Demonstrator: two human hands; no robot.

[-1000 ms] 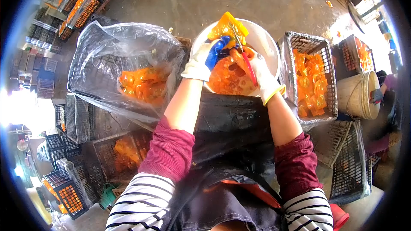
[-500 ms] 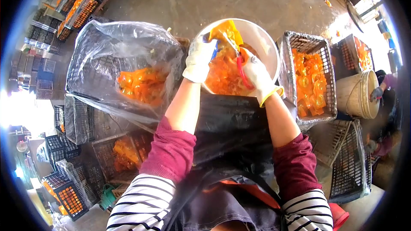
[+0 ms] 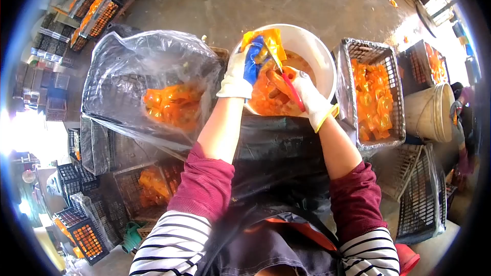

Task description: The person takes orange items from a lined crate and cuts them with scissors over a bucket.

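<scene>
A white bucket stands in front of me, holding orange pieces in cloudy liquid. Over its far left side, my left hand, in a white glove with blue on the palm, is closed around a yellow-orange plastic packet. My right hand, gloved in white with a yellow cuff, grips red-handled scissors. The scissor blades point up and left against the packet; whether they cut through it I cannot tell. The right fingertips look stained orange.
To the left is a crate lined with clear plastic, with orange packets inside. A black crate of orange packets stands right of the bucket. Beyond it are a whitish pail and another person's arm.
My left hand has turned, so the blue palm shows more and the packet is tilted differently. The scissors have shifted slightly down. At the far right, the other person's hand has left the pail.
</scene>
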